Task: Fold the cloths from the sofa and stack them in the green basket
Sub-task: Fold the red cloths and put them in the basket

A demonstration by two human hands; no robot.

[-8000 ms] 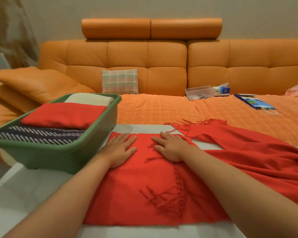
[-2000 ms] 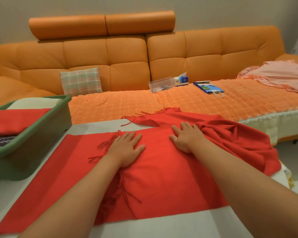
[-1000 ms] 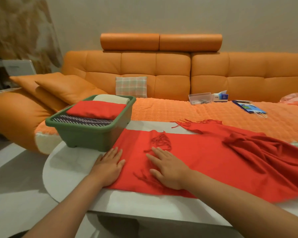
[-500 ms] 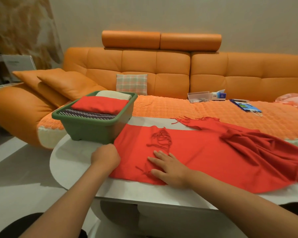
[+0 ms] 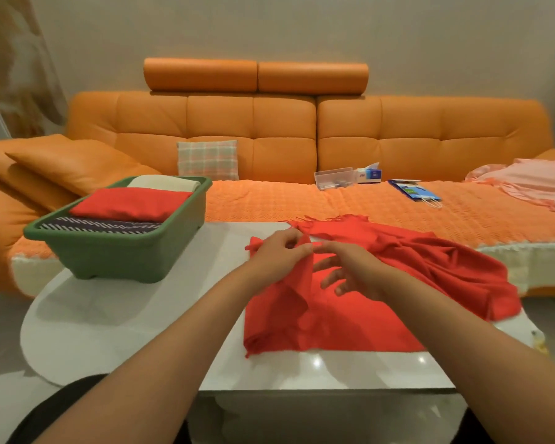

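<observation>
A long red fringed scarf (image 5: 382,312) lies across the white table (image 5: 116,318), its right end bunched near the sofa. My left hand (image 5: 277,254) grips the scarf's left end and holds it lifted over the middle of the cloth. My right hand (image 5: 350,269) is right beside it, index finger reaching to the lifted edge, the other fingers spread loosely above the cloth. The green basket (image 5: 122,251) stands at the table's back left, holding a folded red cloth (image 5: 129,203), a striped dark cloth (image 5: 100,225) and a cream one (image 5: 164,183).
An orange sofa (image 5: 269,139) runs behind the table. On its seat lie a plaid cushion (image 5: 207,160), a clear box (image 5: 334,178), a tissue box (image 5: 369,174), a blue bag (image 5: 414,190) and a pink cloth (image 5: 532,181) at the far right.
My left hand took hold of the scarf's left end and carried it up and to the right. My right hand lifted off the cloth and met it.
</observation>
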